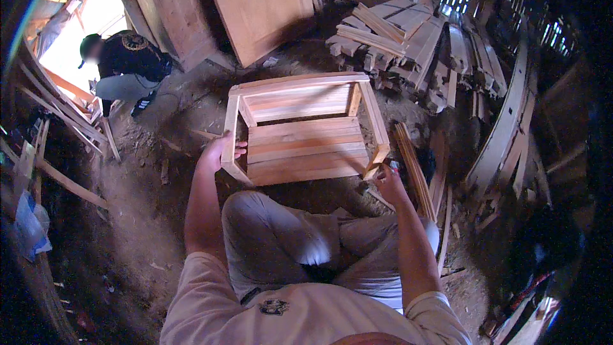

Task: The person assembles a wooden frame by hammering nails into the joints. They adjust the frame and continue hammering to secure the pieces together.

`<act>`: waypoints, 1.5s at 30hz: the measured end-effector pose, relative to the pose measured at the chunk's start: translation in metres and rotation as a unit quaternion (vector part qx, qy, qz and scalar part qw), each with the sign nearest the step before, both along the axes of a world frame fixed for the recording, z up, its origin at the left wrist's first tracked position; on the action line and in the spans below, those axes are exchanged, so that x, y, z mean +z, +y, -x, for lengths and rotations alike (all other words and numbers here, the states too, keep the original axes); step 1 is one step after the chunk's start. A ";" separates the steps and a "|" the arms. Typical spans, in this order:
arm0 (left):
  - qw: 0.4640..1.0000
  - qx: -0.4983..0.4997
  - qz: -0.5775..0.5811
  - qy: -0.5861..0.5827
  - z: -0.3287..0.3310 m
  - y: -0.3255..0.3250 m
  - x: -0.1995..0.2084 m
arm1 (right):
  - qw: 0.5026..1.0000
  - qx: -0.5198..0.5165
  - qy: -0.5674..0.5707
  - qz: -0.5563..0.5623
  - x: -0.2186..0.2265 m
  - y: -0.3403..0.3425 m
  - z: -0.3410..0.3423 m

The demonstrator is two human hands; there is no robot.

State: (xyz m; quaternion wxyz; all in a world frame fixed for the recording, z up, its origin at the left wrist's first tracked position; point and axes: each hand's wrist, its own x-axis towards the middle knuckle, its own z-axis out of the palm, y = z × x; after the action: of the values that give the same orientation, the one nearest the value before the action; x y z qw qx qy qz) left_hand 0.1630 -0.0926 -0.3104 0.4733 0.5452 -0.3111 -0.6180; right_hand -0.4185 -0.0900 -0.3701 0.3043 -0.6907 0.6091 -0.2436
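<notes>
In front of my crossed legs stands a small box-like wooden frame (pixel 310 129), made of pale planks, with slatted panels and side rails. My left hand (pixel 223 151) is closed round its left side rail, and the fingertips show on the inner side. At the near right corner, my right hand (pixel 387 177) is closed against the end of the right side piece. A small reddish and pale spot shows beside the right fingers, too small to name. The underside of the frame is hidden.
Long wooden strips (pixel 416 169) lie just right of the frame. A big stack of boards (pixel 408 41) sits at the far right. Large panels (pixel 258 9) lean at the back. A person (pixel 131 67) crouches at the far left, near more loose timber (pixel 70 182).
</notes>
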 end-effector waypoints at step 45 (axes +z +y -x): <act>0.724 -0.509 0.293 -0.361 0.343 -0.001 -0.179 | 0.966 -0.151 0.206 -0.046 0.083 0.262 0.054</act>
State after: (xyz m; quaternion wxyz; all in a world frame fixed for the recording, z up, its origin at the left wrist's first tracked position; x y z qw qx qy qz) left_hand -0.1803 -0.0936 -0.4899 0.0758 0.3211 -0.8549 -0.4004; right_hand -0.4726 0.1721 -0.2873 0.1633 -0.6110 0.7666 -0.1112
